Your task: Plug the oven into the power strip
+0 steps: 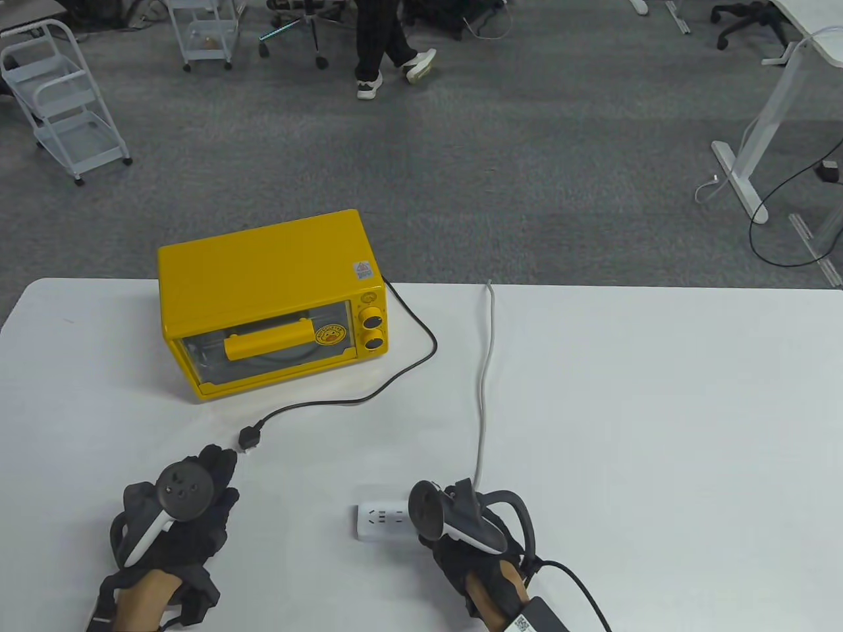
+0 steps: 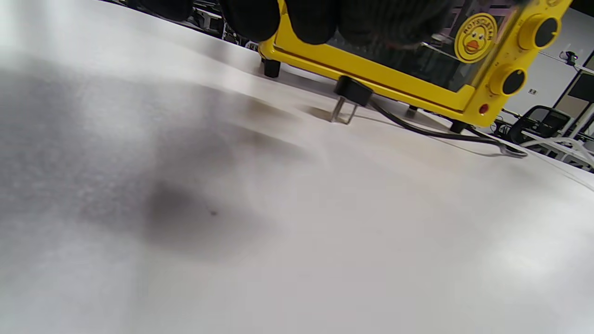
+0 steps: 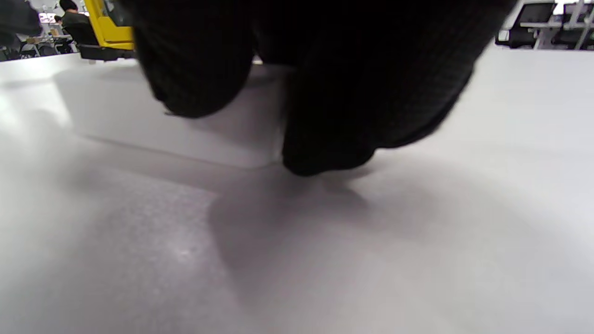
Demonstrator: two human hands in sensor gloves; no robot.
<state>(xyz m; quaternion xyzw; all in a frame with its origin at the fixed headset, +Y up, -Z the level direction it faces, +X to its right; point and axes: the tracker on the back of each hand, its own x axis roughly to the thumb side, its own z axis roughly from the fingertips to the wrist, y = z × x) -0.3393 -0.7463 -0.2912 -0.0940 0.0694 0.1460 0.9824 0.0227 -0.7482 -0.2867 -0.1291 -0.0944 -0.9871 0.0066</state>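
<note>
The yellow oven (image 1: 270, 303) stands at the back left of the white table (image 1: 658, 408). Its black cord (image 1: 421, 329) curls forward to the plug (image 1: 250, 438), which lies loose on the table. My left hand (image 1: 217, 464) lies flat just short of the plug and holds nothing. In the left wrist view the plug (image 2: 351, 93) lies ahead of my fingertips (image 2: 315, 23), prongs toward me. The white power strip (image 1: 382, 520) lies near the front. My right hand (image 1: 440, 526) grips its right end. In the right wrist view my fingers (image 3: 334, 102) press on the strip (image 3: 153, 125).
The strip's grey cable (image 1: 486, 368) runs from the strip to the table's far edge, right of the oven cord. The oven's knobs (image 1: 372, 329) face front right. Beyond the table are carpet, white carts (image 1: 66, 99) and a walking person (image 1: 385, 46).
</note>
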